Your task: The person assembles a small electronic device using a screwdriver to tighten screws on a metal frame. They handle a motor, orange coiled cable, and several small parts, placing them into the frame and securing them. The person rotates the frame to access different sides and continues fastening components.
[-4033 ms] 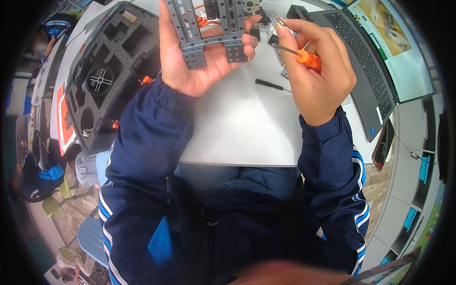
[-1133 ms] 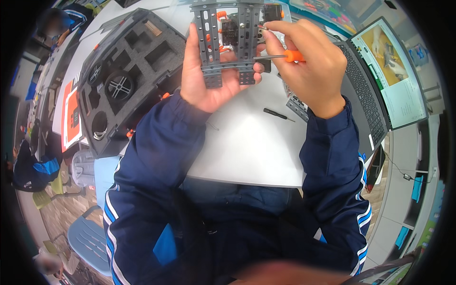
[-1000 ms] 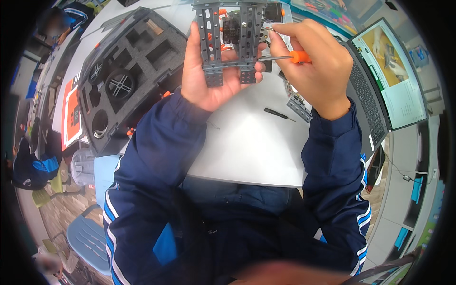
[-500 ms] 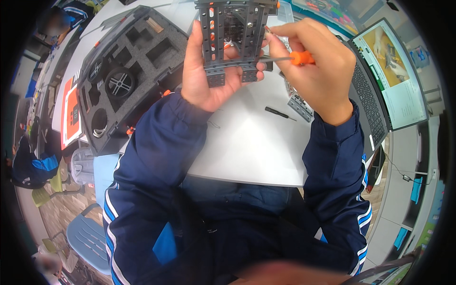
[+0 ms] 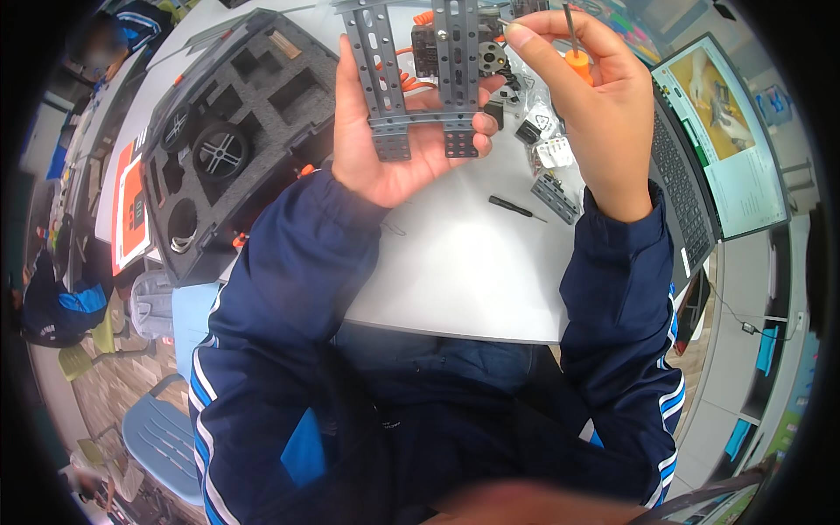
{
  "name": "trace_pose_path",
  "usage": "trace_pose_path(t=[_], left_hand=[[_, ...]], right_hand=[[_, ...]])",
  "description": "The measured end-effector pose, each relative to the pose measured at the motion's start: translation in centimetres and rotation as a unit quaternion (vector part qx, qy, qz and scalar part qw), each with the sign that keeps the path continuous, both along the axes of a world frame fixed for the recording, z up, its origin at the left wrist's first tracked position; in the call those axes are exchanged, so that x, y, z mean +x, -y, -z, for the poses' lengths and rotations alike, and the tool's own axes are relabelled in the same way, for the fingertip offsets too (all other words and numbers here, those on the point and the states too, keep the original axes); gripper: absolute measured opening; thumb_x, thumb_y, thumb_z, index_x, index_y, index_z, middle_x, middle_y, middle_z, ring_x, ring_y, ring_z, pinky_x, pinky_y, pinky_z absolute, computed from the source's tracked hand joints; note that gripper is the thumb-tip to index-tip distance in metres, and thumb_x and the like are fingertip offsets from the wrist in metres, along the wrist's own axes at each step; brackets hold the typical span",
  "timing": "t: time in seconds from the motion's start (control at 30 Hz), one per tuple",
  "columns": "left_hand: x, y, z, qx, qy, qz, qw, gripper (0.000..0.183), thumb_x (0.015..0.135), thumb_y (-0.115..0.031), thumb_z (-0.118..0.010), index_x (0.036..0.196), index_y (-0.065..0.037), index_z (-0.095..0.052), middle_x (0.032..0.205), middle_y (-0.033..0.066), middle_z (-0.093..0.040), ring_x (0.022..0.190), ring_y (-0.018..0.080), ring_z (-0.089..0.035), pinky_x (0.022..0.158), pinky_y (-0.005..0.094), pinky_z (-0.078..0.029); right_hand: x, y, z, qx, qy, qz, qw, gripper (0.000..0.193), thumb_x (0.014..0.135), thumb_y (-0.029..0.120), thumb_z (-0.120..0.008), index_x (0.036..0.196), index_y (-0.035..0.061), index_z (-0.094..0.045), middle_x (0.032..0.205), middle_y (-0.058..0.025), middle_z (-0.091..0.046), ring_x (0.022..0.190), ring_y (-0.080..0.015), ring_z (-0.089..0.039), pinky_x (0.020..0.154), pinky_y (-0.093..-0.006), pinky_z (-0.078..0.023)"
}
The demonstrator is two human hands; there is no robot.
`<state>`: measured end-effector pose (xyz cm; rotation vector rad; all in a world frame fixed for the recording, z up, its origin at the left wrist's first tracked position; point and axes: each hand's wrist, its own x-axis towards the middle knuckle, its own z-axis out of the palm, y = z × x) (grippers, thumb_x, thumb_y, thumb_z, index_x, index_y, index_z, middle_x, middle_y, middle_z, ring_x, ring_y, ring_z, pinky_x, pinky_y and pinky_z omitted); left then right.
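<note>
My left hand (image 5: 372, 171) is closed round the lower part of a dark grey perforated metal frame (image 5: 455, 66), held upright above the table. Between the frame's two uprights show a black motor-like block (image 5: 425, 51) and an orange coiled cable (image 5: 415, 82). My right hand (image 5: 608, 118) grips a screwdriver by its orange handle (image 5: 577, 65), the shaft pointing up and away from the frame. Its thumb and forefinger pinch together beside the frame's upper right; a tiny thing at their tips is too small to name.
A second small black screwdriver (image 5: 511, 206) lies on the white table (image 5: 455, 271). Near it are a grey perforated bracket (image 5: 554, 198) and clear plastic bags (image 5: 544, 118). An open foam-lined case (image 5: 254, 114) with black wheels stands left, an open laptop (image 5: 678, 166) right.
The screwdriver has swung from pointing left at the frame to pointing up. The frame has turned, so the block and orange cable show more. My right hand's fingertips have moved up.
</note>
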<state>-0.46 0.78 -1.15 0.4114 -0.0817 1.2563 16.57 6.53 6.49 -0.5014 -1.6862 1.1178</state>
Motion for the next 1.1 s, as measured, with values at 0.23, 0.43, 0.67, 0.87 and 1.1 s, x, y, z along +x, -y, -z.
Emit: trace_pose_path(t=[0.23,0.43,0.67,0.87,1.1], left_hand=[[-0.2,0.0,-0.1,-0.004,0.009,0.011,1.0,0.114,0.076,-0.09,-0.034,0.137,0.006,-0.042,0.134,0.0232,-0.044,0.093,0.0265,-0.05,0.081,0.0403,-0.049],[0.0,0.0,0.0,0.034,0.031,0.019,0.999,0.114,0.075,-0.091,-0.035,0.138,0.004,-0.043,0.132,0.0207,-0.047,0.093,0.0259,-0.051,0.082,0.0393,-0.048],[0.0,0.2,0.1,0.014,0.037,0.028,0.999,0.111,0.074,-0.091,-0.037,0.136,0.001,-0.046,0.129,0.0201,-0.049,0.094,0.0262,-0.052,0.082,0.0399,-0.048],[0.0,0.2,0.2,0.018,0.05,0.049,0.997,0.11,0.073,-0.091,-0.038,0.134,0.0,-0.048,0.122,0.0183,-0.053,0.095,0.0264,-0.051,0.083,0.0396,-0.047],[0.1,0.4,0.0,0.025,0.05,0.053,0.997,0.108,0.074,-0.091,-0.037,0.134,-0.003,-0.049,0.119,0.0165,-0.055,0.093,0.0254,-0.051,0.082,0.0384,-0.046]], right_hand=[[-0.5,0.9,0.0,0.003,-0.008,-0.022,1.0,0.006,0.088,-0.003,-0.066,0.093,-0.0045,-0.062,0.088,-0.0072,-0.066,0.074,-0.0133,-0.067,0.066,-0.0243,-0.055],[-0.6,1.2,0.2,0.02,0.003,-0.035,0.999,0.007,0.087,-0.005,-0.066,0.094,-0.0061,-0.063,0.09,-0.0076,-0.064,0.074,-0.0111,-0.066,0.065,-0.0215,-0.054],[-0.8,1.3,0.5,0.108,0.027,-0.009,0.994,0.008,0.085,-0.007,-0.067,0.092,-0.0056,-0.064,0.09,-0.0063,-0.061,0.072,-0.0085,-0.063,0.062,-0.0197,-0.051],[-0.7,1.4,0.7,0.073,0.02,-0.019,0.997,0.008,0.085,-0.007,-0.067,0.092,-0.0057,-0.064,0.089,-0.0063,-0.063,0.069,-0.008,-0.064,0.058,-0.0195,-0.051],[-0.8,2.6,0.2,0.056,0.052,-0.009,0.997,0.009,0.087,-0.005,-0.067,0.095,-0.0049,-0.064,0.082,-0.0054,-0.068,0.065,-0.0064,-0.065,0.057,-0.0187,-0.051]])
